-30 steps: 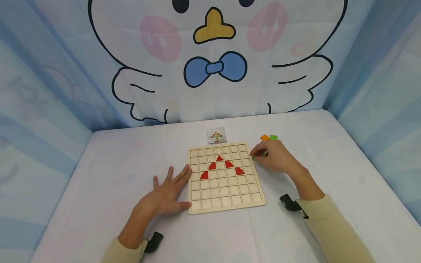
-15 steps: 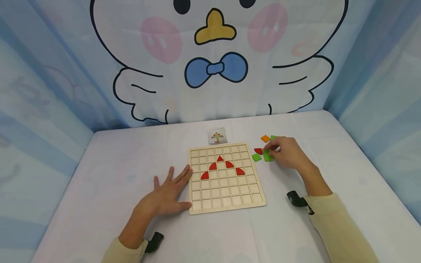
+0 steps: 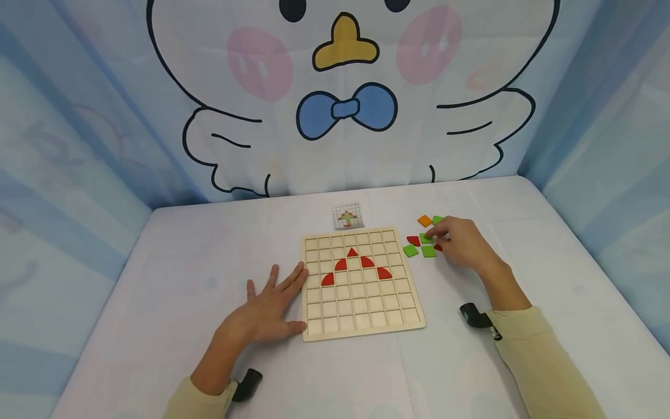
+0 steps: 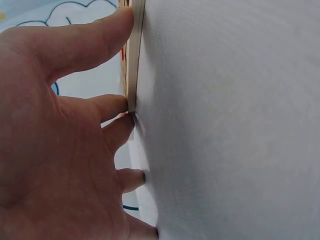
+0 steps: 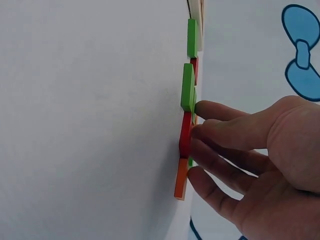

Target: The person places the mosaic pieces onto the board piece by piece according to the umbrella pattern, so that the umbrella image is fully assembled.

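Observation:
A square wooden board with a grid of shallow cells lies on the table. A red triangle and several red quarter-round tiles sit in its cells. My left hand is spread flat at the board's left side, thumb and fingertips against the edge. To the board's right, my right hand is over a cluster of loose tiles, its fingertips at a green square tile. Beside that lie another green square, a red tile and an orange tile under the fingers.
A small picture card with a coloured grid pattern lies behind the board. Further back in the cluster lies an orange diamond-turned tile. Another green tile is close to the board's right edge. A cartoon-printed curtain hangs behind the table.
My right hand has moved right from the board's edge to over the loose tiles, uncovering green and red ones. The left hand has stayed at the board.

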Motion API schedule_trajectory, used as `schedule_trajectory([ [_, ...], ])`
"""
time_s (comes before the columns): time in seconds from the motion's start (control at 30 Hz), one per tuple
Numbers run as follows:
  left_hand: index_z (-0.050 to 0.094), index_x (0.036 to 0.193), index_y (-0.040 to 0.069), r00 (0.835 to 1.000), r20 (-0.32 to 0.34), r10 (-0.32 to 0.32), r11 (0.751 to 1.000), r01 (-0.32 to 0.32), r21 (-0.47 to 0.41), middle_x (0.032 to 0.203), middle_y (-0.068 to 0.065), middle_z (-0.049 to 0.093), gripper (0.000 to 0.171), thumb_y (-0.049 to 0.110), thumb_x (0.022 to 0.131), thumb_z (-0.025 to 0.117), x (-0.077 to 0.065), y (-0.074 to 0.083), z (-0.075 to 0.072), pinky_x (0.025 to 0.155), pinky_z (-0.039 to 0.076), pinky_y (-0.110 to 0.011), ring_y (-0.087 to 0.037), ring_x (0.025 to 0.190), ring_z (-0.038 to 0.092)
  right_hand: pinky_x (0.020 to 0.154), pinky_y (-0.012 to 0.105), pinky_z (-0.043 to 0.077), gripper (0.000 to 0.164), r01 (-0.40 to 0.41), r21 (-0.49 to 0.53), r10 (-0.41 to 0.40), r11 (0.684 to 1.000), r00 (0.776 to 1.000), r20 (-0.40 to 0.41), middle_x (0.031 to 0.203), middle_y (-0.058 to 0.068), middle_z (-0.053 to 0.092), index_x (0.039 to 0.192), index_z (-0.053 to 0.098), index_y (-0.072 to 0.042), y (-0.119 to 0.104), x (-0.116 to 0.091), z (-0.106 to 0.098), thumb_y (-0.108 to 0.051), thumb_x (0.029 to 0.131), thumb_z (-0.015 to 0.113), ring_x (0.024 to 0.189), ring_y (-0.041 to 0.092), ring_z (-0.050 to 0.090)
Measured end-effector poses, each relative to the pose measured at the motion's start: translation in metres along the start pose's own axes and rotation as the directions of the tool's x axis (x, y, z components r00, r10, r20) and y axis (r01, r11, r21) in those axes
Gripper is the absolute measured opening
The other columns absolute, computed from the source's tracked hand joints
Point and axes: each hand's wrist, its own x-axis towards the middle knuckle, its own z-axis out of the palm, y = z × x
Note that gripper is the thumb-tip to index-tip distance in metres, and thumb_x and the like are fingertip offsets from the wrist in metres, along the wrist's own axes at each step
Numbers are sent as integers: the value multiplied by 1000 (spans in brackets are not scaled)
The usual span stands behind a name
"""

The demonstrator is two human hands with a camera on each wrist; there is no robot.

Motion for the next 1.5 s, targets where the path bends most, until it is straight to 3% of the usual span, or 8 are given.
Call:
schedule_trajectory([
  [0.37, 18, 169, 24, 1000, 5, 12, 1000, -12, -13, 177, 8, 8, 100, 43, 90, 77, 0, 0, -2, 112, -2, -86, -46, 161, -3, 89, 47, 52, 31, 3, -10, -3, 1000, 1000, -28, 114, 22, 68, 125, 73, 0, 3, 8, 0, 1, 97, 60, 104, 35, 59],
  [0.67, 18, 169, 24, 1000, 8, 5, 1000, -5, -13, 177, 8, 8, 99, 43, 91, 76, -2, 2, -2, 113, -2, -85, -45, 161, -3, 75, 35, 51, 31, -4, -8, 4, 1000, 1000, 17, 108, 19, 67, 124, 73, 0, 2, 19, 0, 2, 93, 66, 95, 31, 57],
  [1.13, 19, 168, 26, 1000, 2, -8, 1000, 8, 2, 176, 9, 9, 100, 45, 90, 77, -1, 1, -1, 113, -1, -85, -45, 161, -2, 78, 37, 51, 32, 5, -31, -4, 999, 999, 52, 104, 17, 68, 122, 73, 2, -4, 25, -3, -3, 91, 69, 93, 30, 57],
  [1.5, 19, 168, 26, 1000, 0, -9, 1000, 9, -3, 176, 9, 8, 99, 44, 90, 77, -1, 1, -1, 114, -1, -85, -45, 161, -2, 84, 41, 56, 33, -17, -10, 17, 1000, 998, 56, 112, 21, 70, 124, 72, 3, -5, 27, -4, 1, 91, 67, 98, 32, 59],
])
